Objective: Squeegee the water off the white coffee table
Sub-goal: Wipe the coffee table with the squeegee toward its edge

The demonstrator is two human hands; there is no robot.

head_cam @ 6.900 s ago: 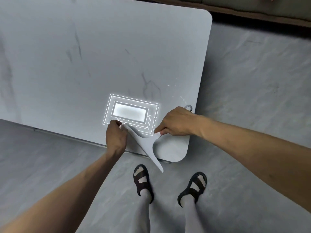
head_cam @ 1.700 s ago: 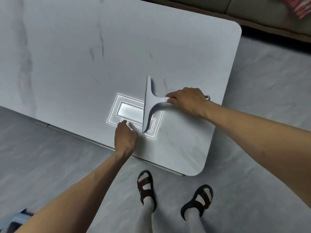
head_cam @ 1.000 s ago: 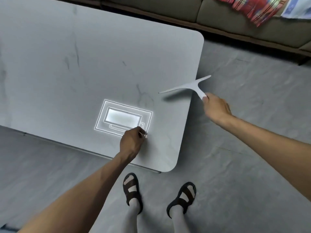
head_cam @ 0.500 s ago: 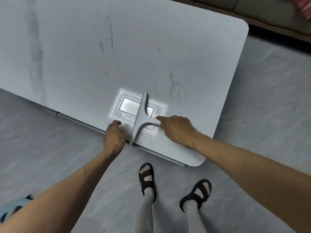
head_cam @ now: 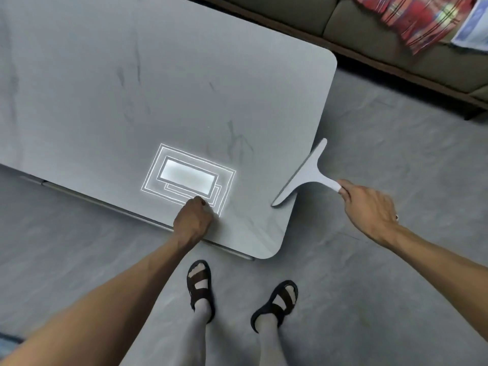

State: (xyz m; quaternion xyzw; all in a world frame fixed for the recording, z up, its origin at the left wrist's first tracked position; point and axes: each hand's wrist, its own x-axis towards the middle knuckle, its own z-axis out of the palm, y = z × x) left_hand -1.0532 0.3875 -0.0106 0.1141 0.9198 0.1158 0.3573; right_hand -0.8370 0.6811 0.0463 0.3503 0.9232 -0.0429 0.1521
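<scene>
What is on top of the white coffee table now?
The curled left hand rests near the front edge beside a bright rectangular reflection. The squeegee in the right hand hangs at the right edge of the table; contact is unclear. Anything beneath the hand is covered.

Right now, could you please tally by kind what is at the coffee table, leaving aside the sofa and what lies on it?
coffee table: 1
squeegee: 1
hands: 2 (left hand resting on the table top, right hand gripping the squeegee's handle)
sandals: 2 (left sandal, right sandal)
Total: 6
</scene>
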